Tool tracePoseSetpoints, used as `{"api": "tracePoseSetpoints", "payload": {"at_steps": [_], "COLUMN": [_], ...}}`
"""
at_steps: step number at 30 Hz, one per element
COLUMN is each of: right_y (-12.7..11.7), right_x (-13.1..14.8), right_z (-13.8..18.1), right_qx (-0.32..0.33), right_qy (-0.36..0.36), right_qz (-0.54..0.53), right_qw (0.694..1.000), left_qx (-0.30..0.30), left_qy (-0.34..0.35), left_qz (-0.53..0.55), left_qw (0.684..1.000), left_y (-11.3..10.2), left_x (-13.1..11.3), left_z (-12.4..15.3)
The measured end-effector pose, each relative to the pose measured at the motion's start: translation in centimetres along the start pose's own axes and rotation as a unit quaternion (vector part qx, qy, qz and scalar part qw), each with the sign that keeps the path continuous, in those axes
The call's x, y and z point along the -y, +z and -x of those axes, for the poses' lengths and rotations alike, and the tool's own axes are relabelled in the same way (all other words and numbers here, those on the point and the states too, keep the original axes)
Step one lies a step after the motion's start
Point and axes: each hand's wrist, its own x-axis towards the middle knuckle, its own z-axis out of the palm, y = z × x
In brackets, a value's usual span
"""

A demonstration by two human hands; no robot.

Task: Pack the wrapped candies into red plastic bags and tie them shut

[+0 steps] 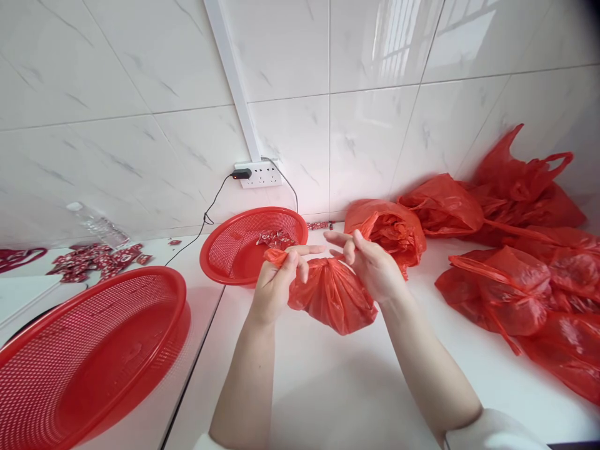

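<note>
I hold a small filled red plastic bag [332,297] above the white counter, between both hands. My left hand [276,281] pinches one twisted handle of the bag at its top left. On the other side, my right hand [370,265] grips the other handle at the bag's neck, with index and middle fingers stretched out. The bag hangs bunched below my fingers.
A red mesh basket [225,247] holding a few red wrapped candies [275,239] stands behind my left hand. A larger red basket [84,356] sits at the near left. Several filled red bags [510,250] lie at the right. Loose candies [94,259] and a wall socket [260,175] are behind.
</note>
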Motion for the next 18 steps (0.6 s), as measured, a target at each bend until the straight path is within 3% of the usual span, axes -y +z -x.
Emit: {"api": "tracePoseSetpoints", "payload": {"at_steps": [4, 7, 13, 18], "right_y": [-1.8, -2.5, -3.1, -3.5], "right_x": [1.3, 1.9, 2.0, 2.0], "right_z": [0.2, 0.4, 0.3, 0.4], "right_qx": [-0.09, -0.122, -0.088, 0.008], "right_qy": [-0.067, -0.1, -0.066, 0.015], "right_qz": [0.042, 0.067, 0.192, 0.376], "right_qw": [0.993, 0.985, 0.975, 0.927], "left_qx": [-0.058, -0.049, 0.082, 0.246], "left_qy": [-0.002, -0.015, -0.122, -0.203], "left_qz": [-0.012, -0.01, -0.091, -0.218], "left_qw": [0.998, 0.999, 0.985, 0.922], "left_y": [-1.3, -1.9, -2.9, -2.7], "left_x": [-0.8, -1.0, -0.4, 0.3], "left_z": [0.1, 0.2, 0.1, 0.1]}}
